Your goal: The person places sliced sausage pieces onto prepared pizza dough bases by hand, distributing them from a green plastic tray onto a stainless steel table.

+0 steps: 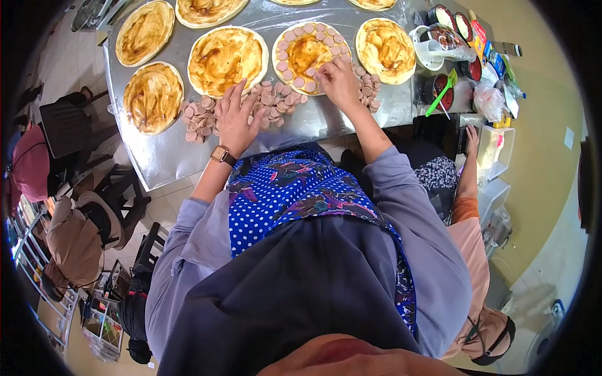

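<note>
A round dough base point(305, 47) smeared with brown sauce carries a ring of sausage slices along its edge, with more along its upper right. My right hand point(340, 81) is over its lower right part, fingertips pinched on a sausage slice point(311, 72) at the dough's surface. My left hand point(237, 122), with a watch on the wrist, lies with fingers stretched out over a pile of sausage slices point(273, 103) at the table's near edge. Another part of the pile point(368, 91) shows to the right of my right hand.
More sauced dough bases, such as one on the left point(227, 59) and one on the right point(385, 50), lie on the metal table point(150, 147). At right are a white jug point(429, 53), a green spatula point(442, 93) and tubs. Another person's arm point(467, 178) is at right.
</note>
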Available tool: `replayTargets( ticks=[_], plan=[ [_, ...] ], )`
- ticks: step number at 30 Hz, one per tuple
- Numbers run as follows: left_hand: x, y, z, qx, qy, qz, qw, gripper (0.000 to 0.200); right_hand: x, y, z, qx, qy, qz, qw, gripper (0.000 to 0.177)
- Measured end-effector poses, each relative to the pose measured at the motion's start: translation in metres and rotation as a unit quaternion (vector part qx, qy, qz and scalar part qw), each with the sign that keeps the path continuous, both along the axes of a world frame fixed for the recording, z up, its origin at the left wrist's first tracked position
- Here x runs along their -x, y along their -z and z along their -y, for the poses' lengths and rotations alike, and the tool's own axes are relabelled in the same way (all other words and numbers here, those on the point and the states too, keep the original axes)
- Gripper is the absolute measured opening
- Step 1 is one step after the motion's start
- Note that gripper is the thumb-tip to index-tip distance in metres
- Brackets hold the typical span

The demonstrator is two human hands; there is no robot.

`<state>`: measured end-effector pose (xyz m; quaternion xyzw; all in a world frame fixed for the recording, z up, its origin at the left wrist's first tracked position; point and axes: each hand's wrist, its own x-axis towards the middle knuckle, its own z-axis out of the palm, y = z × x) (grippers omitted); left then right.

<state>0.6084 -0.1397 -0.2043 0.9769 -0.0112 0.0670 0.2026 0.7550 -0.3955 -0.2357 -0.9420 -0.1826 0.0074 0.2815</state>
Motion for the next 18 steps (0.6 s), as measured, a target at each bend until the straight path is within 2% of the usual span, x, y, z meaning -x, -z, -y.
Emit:
replayTargets(
  ticks=[3, 5, 8, 11, 15, 18],
  plan=[
    [0.0, 0.0019, -0.0019, -0.001, 0.0, -0.007, 1.0, 0.045, 0.0045, -0.0051, -0.0015, -0.027, -0.053, 0.057, 0.997, 0.008],
    [-0.0003, 0.0036, -0.0035, 0.008, -0.005, -0.01, 1.0, 0.043, 0.0072, -0.0068, -0.0047, 0.012, -0.097, 0.048, 0.994, 0.019],
    [-0.001, 0.0028, -0.005, 0.006, -0.005, -0.01, 1.0, 0.043, 0.01, -0.0074, -0.0074, 0.027, -0.105, 0.031, 0.994, 0.025],
    [-0.003, 0.0033, -0.0054, 0.014, -0.006, 0.0, 1.0, 0.043, 0.0102, -0.0086, -0.0079, -0.007, -0.092, 0.035, 0.995, 0.025],
    [-0.0032, 0.0027, -0.0051, -0.002, 0.0, 0.007, 1.0, 0.042, 0.0089, -0.0088, -0.0086, 0.017, -0.099, 0.044, 0.994, 0.024],
    [-0.0025, 0.003, -0.004, 0.004, 0.003, 0.009, 1.0, 0.042, 0.0086, -0.0082, -0.0013, 0.014, -0.104, 0.005, 0.995, 0.024]
  ],
)
